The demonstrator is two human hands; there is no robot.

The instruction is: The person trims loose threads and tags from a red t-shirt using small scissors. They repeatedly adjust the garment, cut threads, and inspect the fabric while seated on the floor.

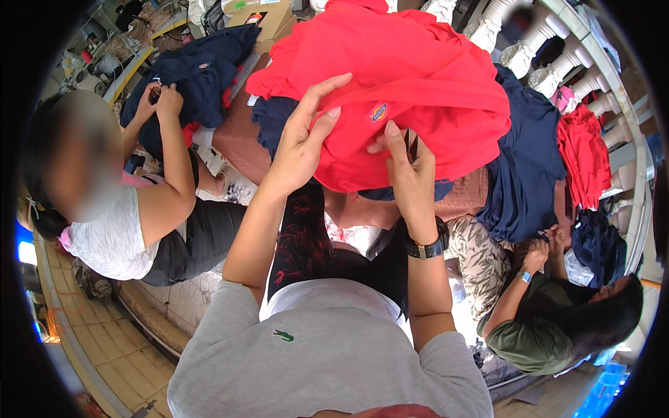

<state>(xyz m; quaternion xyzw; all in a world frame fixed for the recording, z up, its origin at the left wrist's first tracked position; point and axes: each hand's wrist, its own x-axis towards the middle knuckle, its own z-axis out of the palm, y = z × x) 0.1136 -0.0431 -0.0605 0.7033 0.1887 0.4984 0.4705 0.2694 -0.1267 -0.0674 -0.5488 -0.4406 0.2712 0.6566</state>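
A red garment [425, 76] is heaped in front of me, with a small woven patch [378, 113] on the fold nearest my hands. My left hand [301, 143] rests at the garment's left side, forefinger stretched out and thumb apart from it; its other fingers are mostly hidden. Just right of and below the patch, my right hand [411, 167] is closed round a small dark tool, apparently thread snips [412, 145], its thumb pointing up by the patch. Dark blue cloth [273, 125] shows beneath the red garment.
Brown cloth [240, 143] covers the work surface. At left, a person handles a navy garment [191, 70]; at right, another person handles navy cloth [519, 160]. A red garment [584, 157] hangs near white balusters [550, 66]. A cardboard box [268, 21] stands behind.
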